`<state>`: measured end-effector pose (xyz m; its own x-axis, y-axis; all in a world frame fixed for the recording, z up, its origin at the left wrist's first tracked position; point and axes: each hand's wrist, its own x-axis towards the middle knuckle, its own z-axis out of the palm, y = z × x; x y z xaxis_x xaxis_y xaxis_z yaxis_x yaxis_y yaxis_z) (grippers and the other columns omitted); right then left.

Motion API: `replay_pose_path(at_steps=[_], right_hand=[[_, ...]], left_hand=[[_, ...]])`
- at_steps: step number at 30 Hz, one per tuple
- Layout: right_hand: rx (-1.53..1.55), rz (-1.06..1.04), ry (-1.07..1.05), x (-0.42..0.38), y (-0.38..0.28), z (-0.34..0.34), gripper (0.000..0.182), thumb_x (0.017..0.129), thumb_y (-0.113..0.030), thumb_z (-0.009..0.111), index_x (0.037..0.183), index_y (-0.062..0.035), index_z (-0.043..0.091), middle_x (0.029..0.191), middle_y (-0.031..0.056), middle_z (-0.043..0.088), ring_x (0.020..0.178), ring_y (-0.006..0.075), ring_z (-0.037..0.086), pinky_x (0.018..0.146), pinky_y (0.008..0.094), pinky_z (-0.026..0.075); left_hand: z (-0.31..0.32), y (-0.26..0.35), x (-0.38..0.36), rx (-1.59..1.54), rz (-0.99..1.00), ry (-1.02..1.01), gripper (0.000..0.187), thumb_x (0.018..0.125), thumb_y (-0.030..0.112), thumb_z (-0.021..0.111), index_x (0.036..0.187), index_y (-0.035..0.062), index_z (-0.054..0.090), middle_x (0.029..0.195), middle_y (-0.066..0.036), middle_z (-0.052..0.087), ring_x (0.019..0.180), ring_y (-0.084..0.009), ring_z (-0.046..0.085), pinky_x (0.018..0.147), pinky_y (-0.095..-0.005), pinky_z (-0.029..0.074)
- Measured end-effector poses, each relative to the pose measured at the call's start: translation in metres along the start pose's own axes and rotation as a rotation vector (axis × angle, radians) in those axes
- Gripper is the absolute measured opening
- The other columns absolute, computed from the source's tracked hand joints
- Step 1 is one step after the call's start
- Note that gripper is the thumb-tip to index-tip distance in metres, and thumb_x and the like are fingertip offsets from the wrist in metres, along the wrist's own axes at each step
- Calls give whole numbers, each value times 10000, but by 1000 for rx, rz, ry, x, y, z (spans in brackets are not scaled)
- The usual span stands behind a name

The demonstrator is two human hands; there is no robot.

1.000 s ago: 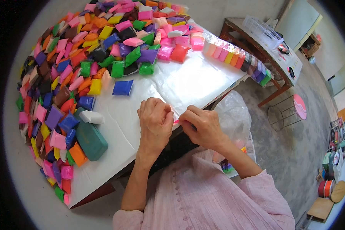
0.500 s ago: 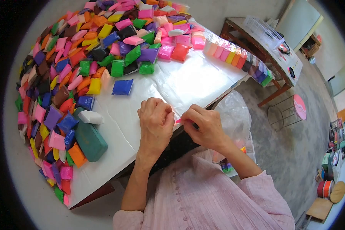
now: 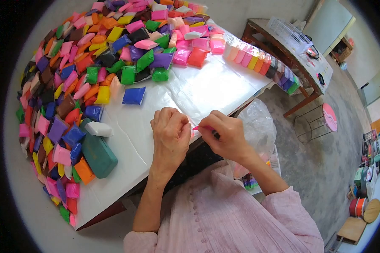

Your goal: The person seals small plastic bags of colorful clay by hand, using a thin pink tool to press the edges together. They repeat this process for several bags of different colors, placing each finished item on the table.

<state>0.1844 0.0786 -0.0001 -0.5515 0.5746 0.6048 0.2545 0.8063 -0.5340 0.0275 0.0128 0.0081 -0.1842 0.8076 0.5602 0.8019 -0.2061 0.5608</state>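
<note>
Both of my hands are close together over the table's near edge. My left hand (image 3: 169, 133) is closed, its fingers curled inward, and what it may hold is hidden. My right hand (image 3: 223, 134) is closed too, with a small pink piece (image 3: 202, 128) sticking out between its fingertips toward my left hand. A blue packet (image 3: 134, 96) lies on the white table top (image 3: 126, 139) beyond my left hand. A teal case (image 3: 98, 152) with a white packet (image 3: 99, 128) against it rests to the left, beside a large heap of colourful packets (image 3: 67, 107).
A clear strip of coloured packets (image 3: 261, 63) lies along the table's far right side. A plastic bag (image 3: 257, 124) hangs at the right edge above a white basket (image 3: 275, 162). Behind stand a wooden table (image 3: 289, 52) and a pink-topped stool (image 3: 329, 117).
My right hand has lifted slightly and turned, and more of the pink piece shows at its fingertips. My left hand has barely moved.
</note>
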Motion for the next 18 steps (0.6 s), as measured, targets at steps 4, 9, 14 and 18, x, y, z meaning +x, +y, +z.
replay_pose_path(at_steps=[4,9,14,18], right_hand=[[-171,-109,-39,0,0,2,90,768,-80,650,821,-81,578,764,81,557,621,276,608,544,381,478],[-71,-123,-118,-6,0,-2,103,754,-87,659,819,-88,579,764,69,557,626,273,607,543,379,478],[32,-98,-123,-19,2,-3,147,758,-104,692,876,-69,612,764,84,597,629,280,616,553,362,484],[256,225,22,-11,-12,-15,217,777,-140,734,923,-20,627,732,112,614,598,210,600,565,313,476]], left_hand=[[0,0,0,5,6,7,96,763,18,661,811,21,579,901,-106,561,887,-289,521,824,-404,403],[0,-1,0,1,12,10,96,759,17,663,809,23,582,904,-105,563,890,-288,524,827,-403,404],[-1,-1,2,-7,8,10,98,757,15,662,812,22,582,910,-106,564,897,-292,526,833,-402,406],[0,0,-1,-25,0,21,104,752,3,662,814,13,579,911,-110,558,906,-297,525,834,-403,412]])
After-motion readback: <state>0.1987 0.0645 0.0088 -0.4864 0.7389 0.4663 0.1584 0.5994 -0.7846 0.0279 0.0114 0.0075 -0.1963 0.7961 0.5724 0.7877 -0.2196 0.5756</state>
